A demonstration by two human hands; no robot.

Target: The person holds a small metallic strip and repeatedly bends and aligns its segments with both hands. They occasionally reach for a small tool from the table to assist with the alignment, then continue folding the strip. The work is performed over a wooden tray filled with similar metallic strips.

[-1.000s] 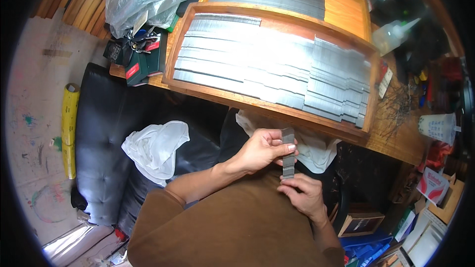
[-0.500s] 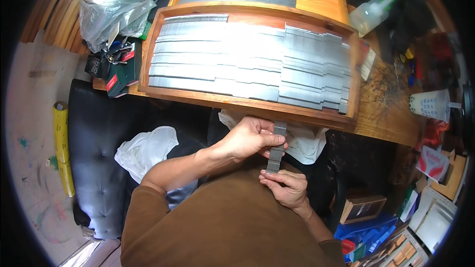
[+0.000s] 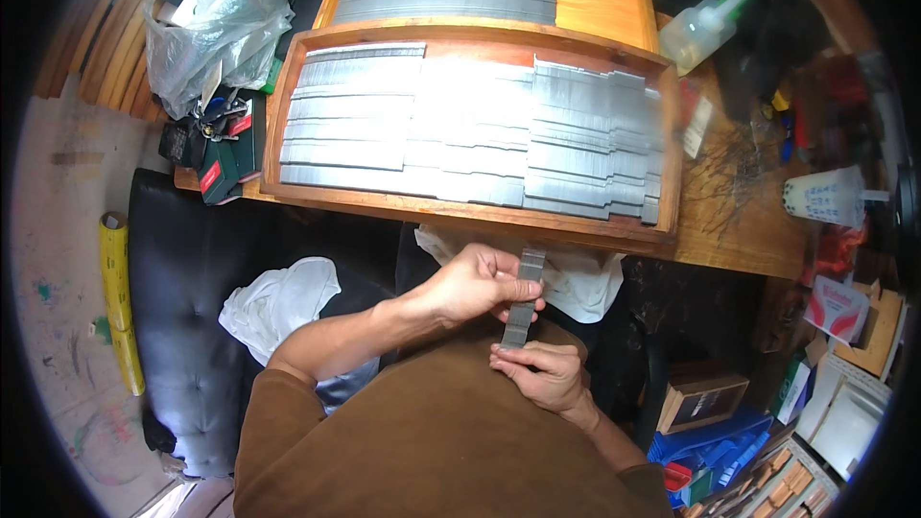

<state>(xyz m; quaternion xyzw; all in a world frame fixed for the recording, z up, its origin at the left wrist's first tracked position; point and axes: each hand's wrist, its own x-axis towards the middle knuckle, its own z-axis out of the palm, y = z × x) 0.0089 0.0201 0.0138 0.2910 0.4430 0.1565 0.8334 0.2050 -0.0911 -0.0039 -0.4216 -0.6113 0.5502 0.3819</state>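
Observation:
In front of my body I hold a narrow grey metal strip (image 3: 519,317), apparently made up of several short flat pieces set end to end. My left hand (image 3: 487,285) grips its upper and middle part, thumb across the front and fingers behind. At the lower end, the fingertips of my right hand (image 3: 547,373) pinch it. Just beyond my hands, a wooden tray (image 3: 460,214) rests on the table's edge. Overlapping rows of similar grey metal strips (image 3: 350,120) fill it, and glare washes out their middle.
Behind it lies a second wooden tray (image 3: 600,5) with more strips. A plastic bag (image 3: 216,34) and dark boxes (image 3: 221,173) sit left; a squeeze bottle (image 3: 698,36) and a lidded cup (image 3: 825,197) stand right. A black padded seat (image 3: 192,326) is beside me.
The scene has shifted slightly left and down in view. Both hands still hold the metal strip, now tilted a little differently, with the left hand's grip much the same.

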